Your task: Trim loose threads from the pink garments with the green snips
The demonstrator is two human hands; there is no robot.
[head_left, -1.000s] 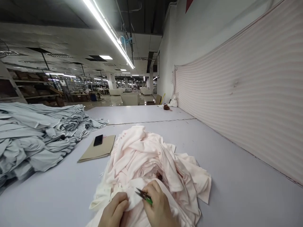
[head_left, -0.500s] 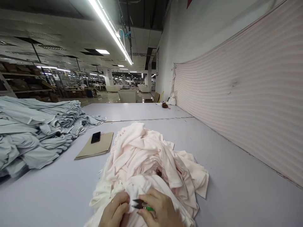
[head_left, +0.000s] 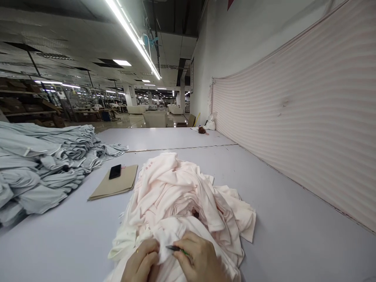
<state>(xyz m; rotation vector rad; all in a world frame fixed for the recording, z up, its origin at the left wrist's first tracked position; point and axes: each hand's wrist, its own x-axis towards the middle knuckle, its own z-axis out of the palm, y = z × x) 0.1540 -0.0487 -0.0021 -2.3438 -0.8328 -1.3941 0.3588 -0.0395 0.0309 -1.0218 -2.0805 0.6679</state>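
Grey table: crumpled pale-pink garment heap; right hand grips green-handled snips.

You have a single view, from the camera worn on your head. It faces forward and slightly down along the long white table. Your left hand and right hand, with its snips, sit very near, cut off by the bottom edge. The pink garment pile fills the near centre. The striped fabric wall runs along the right and the grey garment stack along the left. The factory hall lies far ahead.
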